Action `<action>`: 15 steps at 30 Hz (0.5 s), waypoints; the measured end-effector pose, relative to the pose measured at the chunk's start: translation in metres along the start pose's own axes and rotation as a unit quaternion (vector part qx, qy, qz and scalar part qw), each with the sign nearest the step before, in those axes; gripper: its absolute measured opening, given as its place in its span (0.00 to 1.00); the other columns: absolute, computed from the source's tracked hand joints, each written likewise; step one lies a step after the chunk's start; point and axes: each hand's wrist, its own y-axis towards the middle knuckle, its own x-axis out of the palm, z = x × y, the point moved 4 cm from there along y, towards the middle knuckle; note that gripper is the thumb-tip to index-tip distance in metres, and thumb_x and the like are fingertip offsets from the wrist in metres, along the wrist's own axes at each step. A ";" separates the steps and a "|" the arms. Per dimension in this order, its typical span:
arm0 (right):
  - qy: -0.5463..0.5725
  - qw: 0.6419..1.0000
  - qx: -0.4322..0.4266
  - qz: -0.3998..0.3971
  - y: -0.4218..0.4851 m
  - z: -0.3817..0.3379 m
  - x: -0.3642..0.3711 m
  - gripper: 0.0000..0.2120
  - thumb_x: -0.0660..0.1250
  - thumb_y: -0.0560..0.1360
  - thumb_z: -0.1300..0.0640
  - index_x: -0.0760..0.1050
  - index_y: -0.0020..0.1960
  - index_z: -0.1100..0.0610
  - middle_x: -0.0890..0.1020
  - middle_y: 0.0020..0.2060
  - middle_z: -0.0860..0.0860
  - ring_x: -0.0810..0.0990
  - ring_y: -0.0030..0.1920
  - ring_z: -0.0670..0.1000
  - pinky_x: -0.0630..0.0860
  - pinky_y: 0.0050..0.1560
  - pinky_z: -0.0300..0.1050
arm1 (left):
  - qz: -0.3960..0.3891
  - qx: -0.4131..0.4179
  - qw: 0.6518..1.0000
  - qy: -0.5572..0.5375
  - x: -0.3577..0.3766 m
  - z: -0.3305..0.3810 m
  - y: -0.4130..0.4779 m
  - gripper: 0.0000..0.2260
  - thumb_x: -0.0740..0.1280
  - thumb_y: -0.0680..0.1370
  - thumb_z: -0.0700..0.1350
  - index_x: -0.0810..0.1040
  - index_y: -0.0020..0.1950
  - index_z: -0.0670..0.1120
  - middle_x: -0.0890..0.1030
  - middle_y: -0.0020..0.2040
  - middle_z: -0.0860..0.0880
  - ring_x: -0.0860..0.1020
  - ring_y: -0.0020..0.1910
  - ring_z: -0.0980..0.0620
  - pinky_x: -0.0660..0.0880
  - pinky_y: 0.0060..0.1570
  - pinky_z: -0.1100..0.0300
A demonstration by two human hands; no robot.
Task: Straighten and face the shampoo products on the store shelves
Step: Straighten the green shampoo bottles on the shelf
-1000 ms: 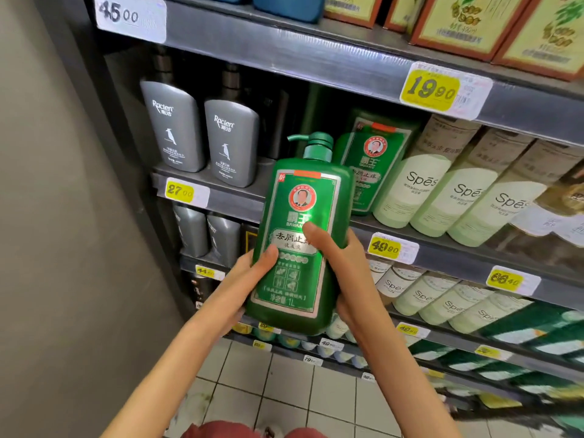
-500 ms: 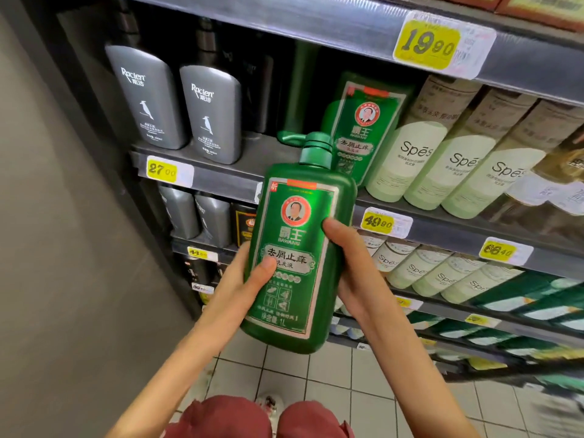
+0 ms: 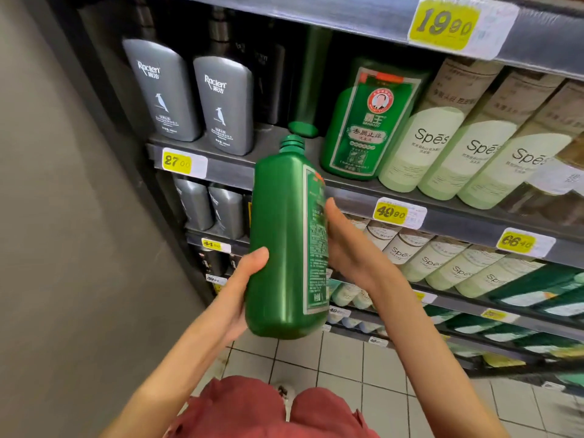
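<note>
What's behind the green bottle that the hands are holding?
Behind the green bottle run a shelf edge and lower grey bottles; what's directly behind is covered.

The left forearm [image 3: 177,368] and the right forearm [image 3: 420,358], both bare, rise from the lower edge of the frame and converge at its centre. The left hand [image 3: 243,289] grips the green bottle [image 3: 281,241] low on its left side, with the thumb across the near face. The right hand [image 3: 350,251] lies flat against the bottle's right side, fingers [image 3: 333,213] straight and pointing up.
</note>
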 end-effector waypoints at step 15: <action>-0.100 0.967 -0.088 0.217 -0.004 -0.003 0.014 0.27 0.80 0.61 0.62 0.75 0.57 0.60 0.84 0.49 0.55 0.83 0.50 0.53 0.81 0.51 0.50 | 0.230 0.110 0.790 0.558 0.027 -0.015 -0.002 0.63 0.76 0.58 0.60 0.27 0.70 0.55 0.50 0.75 0.45 0.52 0.74 0.48 0.55 0.72 0.51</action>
